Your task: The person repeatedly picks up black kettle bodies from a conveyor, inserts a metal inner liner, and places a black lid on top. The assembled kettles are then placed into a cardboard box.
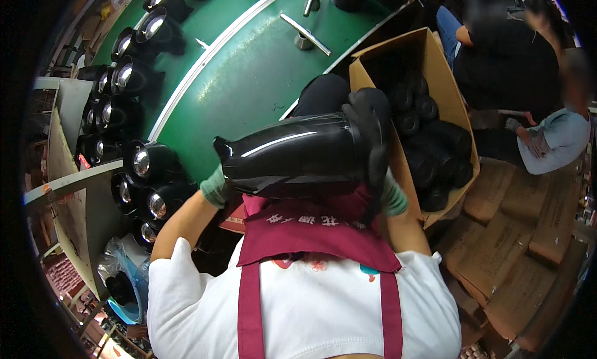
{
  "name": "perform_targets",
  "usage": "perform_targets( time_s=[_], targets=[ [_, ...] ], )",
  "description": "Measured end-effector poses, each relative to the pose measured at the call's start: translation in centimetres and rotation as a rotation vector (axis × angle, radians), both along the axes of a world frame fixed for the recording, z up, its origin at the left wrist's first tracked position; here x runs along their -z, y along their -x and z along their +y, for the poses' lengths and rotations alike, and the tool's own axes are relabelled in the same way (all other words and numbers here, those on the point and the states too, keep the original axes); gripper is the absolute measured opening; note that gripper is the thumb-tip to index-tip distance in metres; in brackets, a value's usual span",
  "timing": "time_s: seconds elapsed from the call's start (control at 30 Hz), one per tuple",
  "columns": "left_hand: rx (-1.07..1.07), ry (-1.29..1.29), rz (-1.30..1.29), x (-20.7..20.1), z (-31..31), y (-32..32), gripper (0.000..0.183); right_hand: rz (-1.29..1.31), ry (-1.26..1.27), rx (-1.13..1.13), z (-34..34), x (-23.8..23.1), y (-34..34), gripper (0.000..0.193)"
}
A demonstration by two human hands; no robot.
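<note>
One black jug body (pixel 289 157): held sideways, on near side of green bench (pixel 236 91); judged mid-handling.
Left hand (pixel 215 187): at spouted end, with fingers hidden; cannot tell spread or hold.
Right hand (pixel 371 132): gripping opposite end, with fingers bent.
Black vessels (pixel 143 163): many, along bench's left side; likely remaining.
Carton (pixel 368 76): right of bench, part-filled with black cylinders (pixel 444 138); cannot tell if finished.

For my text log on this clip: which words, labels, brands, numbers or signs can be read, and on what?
Apron: white printed characters; wording not copied here.
Cartons: printing too faint to read.
Black jug: no text on the visible side.
Anything elsewhere: too small or blurred to read.
</note>
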State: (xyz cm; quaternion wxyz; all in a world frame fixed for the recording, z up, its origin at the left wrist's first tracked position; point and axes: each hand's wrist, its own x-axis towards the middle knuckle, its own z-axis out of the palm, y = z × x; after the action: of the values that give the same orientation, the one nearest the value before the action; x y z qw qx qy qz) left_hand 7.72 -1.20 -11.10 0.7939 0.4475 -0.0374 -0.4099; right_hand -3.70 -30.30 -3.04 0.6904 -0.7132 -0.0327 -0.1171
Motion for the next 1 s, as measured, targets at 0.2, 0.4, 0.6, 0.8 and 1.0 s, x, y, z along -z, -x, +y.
perform_targets(
  time_s=[0.2, 0.4, 0.6, 0.8, 1.0],
  targets=[
    [0.169, -0.478, -1.088, -9.9, -3.2, -3.1, 0.057, 0.587, -0.822, -0.164, -0.7, 0.6, -1.0, 0.064],
    [-0.148, -0.124, 0.192, -2.9, -2.3, 1.0, 0.053, -0.171, 0.198, 0.111, 1.6, 0.0, 0.5, 0.064],
    [0.134, -0.438, -0.775, -7.9, -3.0, -2.9, 0.053, 0.382, -0.481, -0.003, -1.8, 1.5, 0.3, 0.061],
    [0.031, -0.412, -0.744, -7.6, -5.1, -1.3, 0.049, 0.082, 0.18, 0.163, -4.3, 5.9, 3.6, 0.055],
    [0.649, -0.566, -1.457, -2.9, -6.5, -0.6, 0.097, 0.095, 0.051, 0.018, -7.4, 0.3, -0.4, 0.063]
  ],
)
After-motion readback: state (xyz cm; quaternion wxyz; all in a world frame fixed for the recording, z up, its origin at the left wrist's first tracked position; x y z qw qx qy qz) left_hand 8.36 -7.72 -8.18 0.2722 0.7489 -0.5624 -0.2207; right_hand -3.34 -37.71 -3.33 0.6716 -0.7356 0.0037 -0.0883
